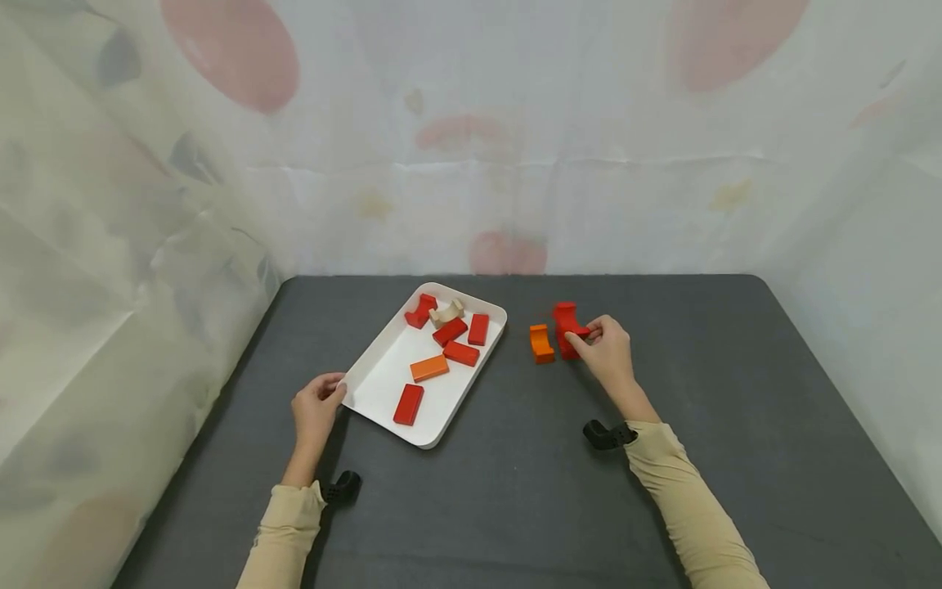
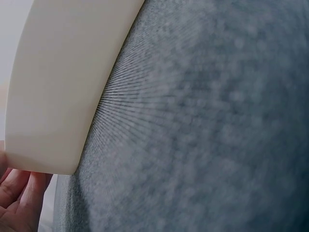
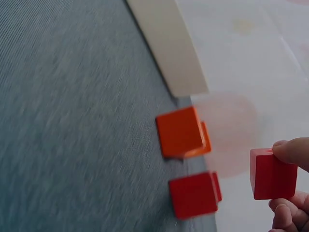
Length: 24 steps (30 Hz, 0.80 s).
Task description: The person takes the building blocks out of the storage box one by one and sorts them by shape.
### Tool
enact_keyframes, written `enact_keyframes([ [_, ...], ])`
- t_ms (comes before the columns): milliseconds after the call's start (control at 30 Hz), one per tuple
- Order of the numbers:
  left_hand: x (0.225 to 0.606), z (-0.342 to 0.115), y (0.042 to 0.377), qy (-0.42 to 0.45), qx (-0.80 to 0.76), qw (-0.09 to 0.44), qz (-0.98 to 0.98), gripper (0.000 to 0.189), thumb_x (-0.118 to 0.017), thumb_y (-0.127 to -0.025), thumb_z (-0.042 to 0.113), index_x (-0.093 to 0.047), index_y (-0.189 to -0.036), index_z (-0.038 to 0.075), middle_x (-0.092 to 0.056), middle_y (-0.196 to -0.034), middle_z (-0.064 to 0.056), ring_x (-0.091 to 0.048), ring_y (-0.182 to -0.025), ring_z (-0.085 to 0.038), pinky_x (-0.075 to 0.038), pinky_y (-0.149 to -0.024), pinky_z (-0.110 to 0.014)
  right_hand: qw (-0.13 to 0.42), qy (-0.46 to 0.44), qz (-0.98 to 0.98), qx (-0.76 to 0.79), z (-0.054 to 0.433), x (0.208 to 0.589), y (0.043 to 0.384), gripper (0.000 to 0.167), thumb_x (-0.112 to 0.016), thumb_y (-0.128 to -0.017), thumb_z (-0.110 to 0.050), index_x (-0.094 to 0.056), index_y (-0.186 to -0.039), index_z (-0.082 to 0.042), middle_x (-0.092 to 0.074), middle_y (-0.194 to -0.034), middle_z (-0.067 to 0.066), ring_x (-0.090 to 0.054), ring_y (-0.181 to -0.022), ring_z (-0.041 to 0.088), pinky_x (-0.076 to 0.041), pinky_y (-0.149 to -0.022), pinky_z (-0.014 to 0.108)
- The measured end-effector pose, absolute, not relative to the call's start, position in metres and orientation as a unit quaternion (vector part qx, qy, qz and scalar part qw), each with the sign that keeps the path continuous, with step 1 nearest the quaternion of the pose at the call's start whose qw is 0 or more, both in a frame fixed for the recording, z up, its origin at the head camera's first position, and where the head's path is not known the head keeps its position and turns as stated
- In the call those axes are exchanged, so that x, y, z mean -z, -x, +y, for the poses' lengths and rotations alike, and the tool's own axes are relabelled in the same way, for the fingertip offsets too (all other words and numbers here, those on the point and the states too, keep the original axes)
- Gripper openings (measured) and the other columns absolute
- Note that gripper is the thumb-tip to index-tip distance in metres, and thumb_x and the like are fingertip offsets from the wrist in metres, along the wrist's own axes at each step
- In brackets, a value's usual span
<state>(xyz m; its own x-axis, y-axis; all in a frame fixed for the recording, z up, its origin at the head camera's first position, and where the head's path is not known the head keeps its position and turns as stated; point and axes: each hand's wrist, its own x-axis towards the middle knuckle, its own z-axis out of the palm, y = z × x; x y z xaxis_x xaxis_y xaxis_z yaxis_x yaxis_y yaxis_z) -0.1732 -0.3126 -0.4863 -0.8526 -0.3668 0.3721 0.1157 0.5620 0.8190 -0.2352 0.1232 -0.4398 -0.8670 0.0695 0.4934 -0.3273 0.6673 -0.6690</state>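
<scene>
My left hand point(image 1: 315, 409) holds the left corner of a white tray point(image 1: 379, 331), its fingertips at the rim in the left wrist view. In the tray lie red rectangular blocks point(image 1: 408, 405), an orange block point(image 1: 429, 368), a red curved block point(image 1: 421, 311) and a pale wooden curved block point(image 1: 446, 313). Right of the tray, my right hand point(image 1: 609, 353) pinches a red curved block point(image 3: 273, 175) between thumb and fingers. The held piece is raised off the table. Below it another red block point(image 3: 194, 195) stands on the table, beside an orange curved block point(image 1: 541, 344).
A dark grey cloth covers the table point(image 1: 508, 499). Patterned pale curtains point(image 1: 589, 139) hang behind it and along both sides. Each wrist wears a black camera band point(image 1: 611, 435).
</scene>
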Motion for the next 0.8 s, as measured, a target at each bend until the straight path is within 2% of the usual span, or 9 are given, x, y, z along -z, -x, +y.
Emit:
enact_keyframes([
  [200,0.486,-0.313,0.174,-0.088,0.456,0.249,-0.85,0.011,-0.065,-0.077,-0.001,-0.068,-0.088,-0.003,-0.064,-0.075,-0.015,-0.053,-0.06,-0.004,-0.037,-0.049,-0.012,0.263,-0.053,-0.881,-0.389,0.138,0.451,0.233,0.033,-0.077,-0.069,-0.013,-0.052,-0.079,0.005,-0.052,-0.071,0.016,-0.051,-0.064,0.029,-0.042,-0.059,0.04],
  [367,0.486,-0.313,0.174,-0.081,0.46,0.247,-0.849,0.013,-0.064,-0.077,-0.002,-0.067,-0.089,-0.003,-0.064,-0.076,-0.015,-0.053,-0.061,-0.006,-0.037,-0.05,-0.011,0.269,-0.035,-0.882,-0.386,0.148,0.458,0.232,0.032,-0.077,-0.07,-0.011,-0.05,-0.077,0.005,-0.05,-0.069,0.017,-0.052,-0.064,0.031,-0.042,-0.058,0.041],
  [800,0.489,-0.314,0.175,-0.092,0.46,0.246,-0.848,0.013,-0.065,-0.078,0.001,-0.068,-0.09,-0.002,-0.064,-0.077,-0.014,-0.051,-0.06,-0.002,-0.038,-0.049,-0.014,0.251,-0.004,-0.891,-0.378,0.162,0.471,0.226,0.032,-0.076,-0.07,-0.008,-0.048,-0.077,0.006,-0.047,-0.068,0.017,-0.048,-0.061,0.031,-0.037,-0.056,0.039],
])
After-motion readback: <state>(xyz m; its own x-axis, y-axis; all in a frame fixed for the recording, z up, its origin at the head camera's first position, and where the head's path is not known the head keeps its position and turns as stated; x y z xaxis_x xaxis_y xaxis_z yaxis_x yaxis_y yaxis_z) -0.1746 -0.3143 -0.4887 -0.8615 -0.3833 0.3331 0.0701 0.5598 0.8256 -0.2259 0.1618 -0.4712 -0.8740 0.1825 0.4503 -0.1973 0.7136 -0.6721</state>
